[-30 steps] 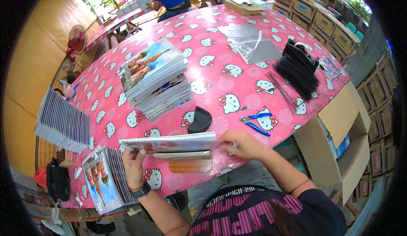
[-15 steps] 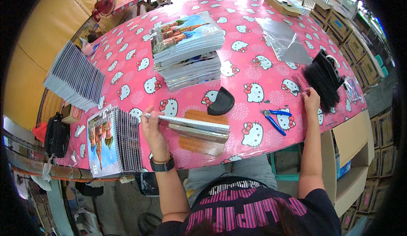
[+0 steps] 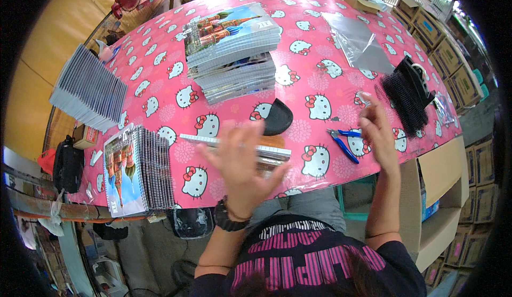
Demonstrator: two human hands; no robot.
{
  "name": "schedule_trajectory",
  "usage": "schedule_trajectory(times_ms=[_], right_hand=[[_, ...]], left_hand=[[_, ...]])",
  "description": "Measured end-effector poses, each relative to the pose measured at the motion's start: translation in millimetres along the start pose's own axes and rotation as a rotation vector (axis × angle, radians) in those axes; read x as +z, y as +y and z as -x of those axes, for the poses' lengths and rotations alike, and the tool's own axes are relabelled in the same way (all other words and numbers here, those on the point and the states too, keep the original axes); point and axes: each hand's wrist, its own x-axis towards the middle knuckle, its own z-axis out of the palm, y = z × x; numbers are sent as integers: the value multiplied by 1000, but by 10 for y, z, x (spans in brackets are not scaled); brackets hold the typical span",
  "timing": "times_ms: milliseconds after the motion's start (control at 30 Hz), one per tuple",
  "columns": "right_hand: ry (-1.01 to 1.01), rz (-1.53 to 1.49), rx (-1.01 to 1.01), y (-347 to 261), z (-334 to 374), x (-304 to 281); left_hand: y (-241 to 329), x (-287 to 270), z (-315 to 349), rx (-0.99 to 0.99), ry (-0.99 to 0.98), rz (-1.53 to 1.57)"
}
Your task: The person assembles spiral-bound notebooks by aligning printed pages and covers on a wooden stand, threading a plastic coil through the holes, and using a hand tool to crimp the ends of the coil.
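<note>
- Hovering over the flat stack of white pages (image 3: pixel 234 146), your left hand (image 3: pixel 242 163) is open with its fingers spread wide, and it grips nothing.
- Those pages lie right under your left hand, at the near edge of the pink table cover with white cat faces (image 3: pixel 160 83).
- Your right hand (image 3: pixel 376 129) is lifted up and looks open; it is blurry, and you hold nothing that can be seen.
- Just left of your right hand lie the blue-handled pliers (image 3: pixel 341 142).
- Past your right hand sits the pile of black wire binding combs (image 3: pixel 408 97).
- Just past your left hand rests a small black half-round pouch (image 3: pixel 277 118).
- Far left of your left hand lies a spiral notebook with a colourful building picture (image 3: pixel 125 171).
- Well past both hands stands a tall stack of the same picture notebooks (image 3: pixel 232 49).
</note>
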Motion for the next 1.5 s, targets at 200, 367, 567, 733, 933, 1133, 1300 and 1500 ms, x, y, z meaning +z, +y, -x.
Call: schedule_trajectory(times_ms=[200, 367, 567, 733, 933, 1133, 1300, 1500], right_hand=[[-378, -290, 175, -223, 277, 474], [-423, -54, -4, -224, 242, 565], [-385, 85, -153, -254, 200, 571], [-367, 108, -235, -220, 182, 593], [-594, 159, -212, -242, 156, 565], [-650, -154, 204, -233, -72, 582], [-478, 445, -448, 558, -572, 1042], [-476, 639, -418, 627, -651, 1444]], left_hand=[[102, 247, 3, 70, -147, -57], [125, 239, 9, 91, -117, 3], [-70, 47, -78, 152, -225, 276], [-47, 36, -82, 147, -193, 264], [-19, 35, -81, 125, -200, 265], [-52, 13, -50, 215, -340, 88], [79, -2, -187, 209, -256, 186], [-31, 17, -132, 193, -347, 139]])
